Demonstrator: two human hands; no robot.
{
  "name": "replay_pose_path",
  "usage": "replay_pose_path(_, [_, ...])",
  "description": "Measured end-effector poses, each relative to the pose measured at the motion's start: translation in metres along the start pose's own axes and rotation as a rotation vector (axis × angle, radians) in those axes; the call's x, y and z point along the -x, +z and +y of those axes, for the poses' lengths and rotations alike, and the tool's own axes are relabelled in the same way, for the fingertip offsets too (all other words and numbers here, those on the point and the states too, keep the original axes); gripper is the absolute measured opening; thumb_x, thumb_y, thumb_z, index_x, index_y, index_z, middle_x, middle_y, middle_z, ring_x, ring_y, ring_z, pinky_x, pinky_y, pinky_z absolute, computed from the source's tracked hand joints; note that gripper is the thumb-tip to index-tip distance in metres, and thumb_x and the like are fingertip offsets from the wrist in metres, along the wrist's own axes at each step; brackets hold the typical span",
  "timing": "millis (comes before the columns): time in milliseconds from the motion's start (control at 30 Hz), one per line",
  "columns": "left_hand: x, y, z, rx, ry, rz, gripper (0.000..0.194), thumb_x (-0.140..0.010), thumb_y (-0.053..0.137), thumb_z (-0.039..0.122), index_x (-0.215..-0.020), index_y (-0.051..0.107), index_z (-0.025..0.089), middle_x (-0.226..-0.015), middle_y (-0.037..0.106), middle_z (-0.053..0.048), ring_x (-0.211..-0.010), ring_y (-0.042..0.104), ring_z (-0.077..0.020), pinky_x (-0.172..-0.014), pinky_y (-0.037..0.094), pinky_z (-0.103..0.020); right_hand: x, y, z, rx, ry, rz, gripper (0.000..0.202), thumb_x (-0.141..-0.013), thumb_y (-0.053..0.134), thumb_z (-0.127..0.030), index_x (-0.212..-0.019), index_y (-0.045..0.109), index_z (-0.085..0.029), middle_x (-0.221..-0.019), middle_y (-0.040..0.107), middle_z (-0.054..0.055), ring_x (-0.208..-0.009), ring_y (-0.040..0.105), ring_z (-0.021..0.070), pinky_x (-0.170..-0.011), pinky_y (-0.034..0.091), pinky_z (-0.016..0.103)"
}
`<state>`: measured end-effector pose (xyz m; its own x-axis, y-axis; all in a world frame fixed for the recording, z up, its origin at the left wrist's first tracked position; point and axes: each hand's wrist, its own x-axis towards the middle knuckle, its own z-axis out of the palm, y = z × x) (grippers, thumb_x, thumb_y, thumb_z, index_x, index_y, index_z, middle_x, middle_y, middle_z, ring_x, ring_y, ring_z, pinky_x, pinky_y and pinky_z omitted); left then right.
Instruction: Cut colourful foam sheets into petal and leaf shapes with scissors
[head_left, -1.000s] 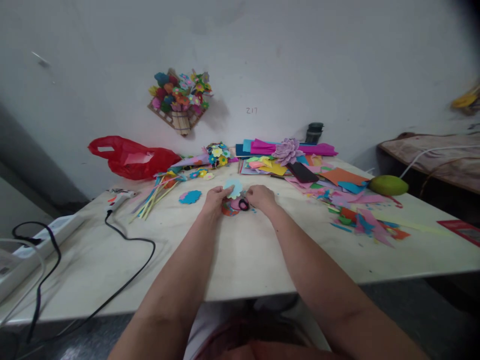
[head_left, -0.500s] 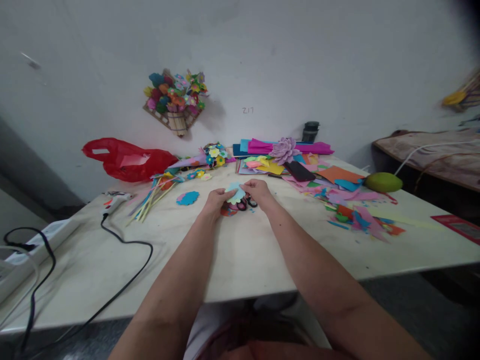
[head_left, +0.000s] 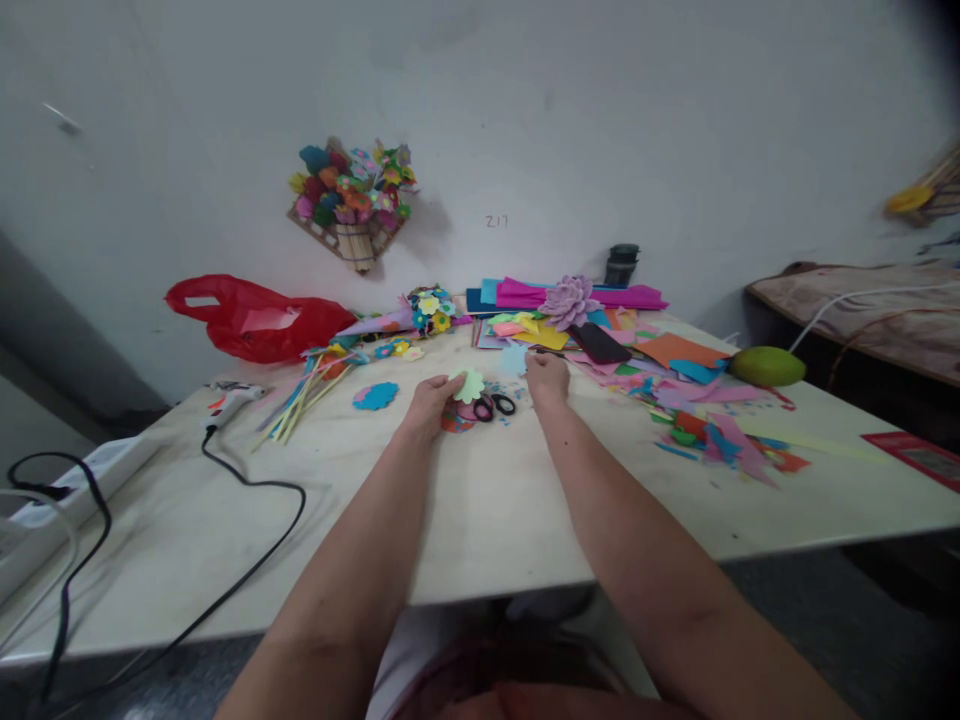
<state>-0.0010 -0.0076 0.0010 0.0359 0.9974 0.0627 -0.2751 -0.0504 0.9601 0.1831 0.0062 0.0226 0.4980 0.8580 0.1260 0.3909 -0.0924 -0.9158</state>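
Blue paper [head_left: 513,359] has moved right, pinched by my right hand [head_left: 548,379]; left hand [head_left: 436,401] pinches green paper [head_left: 470,385]. I'm likely parting them; next needs care.

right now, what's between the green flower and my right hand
In the head view: light blue paper at your right hand, small bluish scraps, and the scissors' handles slightly nearer you.

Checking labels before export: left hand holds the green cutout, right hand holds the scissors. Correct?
Not quite. The head view shows the right hand holding a pale blue cutout; the scissors lie between the hands. The left hand does hold the green cutout.
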Motion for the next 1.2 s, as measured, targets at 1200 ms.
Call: replay_pose_path(1200, [0.004,0.002,0.006,-0.008,0.033,0.029,0.035,-0.050,0.081,0.035,-0.062,0.056,0.014,-0.055,0.061,-0.003,-0.052,0.062,-0.0155,-0.055,0.049,-0.026,0.029,0.015,-0.010,0.291,-0.412,-0.355,0.019,-0.082,0.053,-0.031,-0.078,0.065,-0.016,-0.077,0.069,0.006,-0.073,0.063,0.0164,-0.065,0.045,0.025])
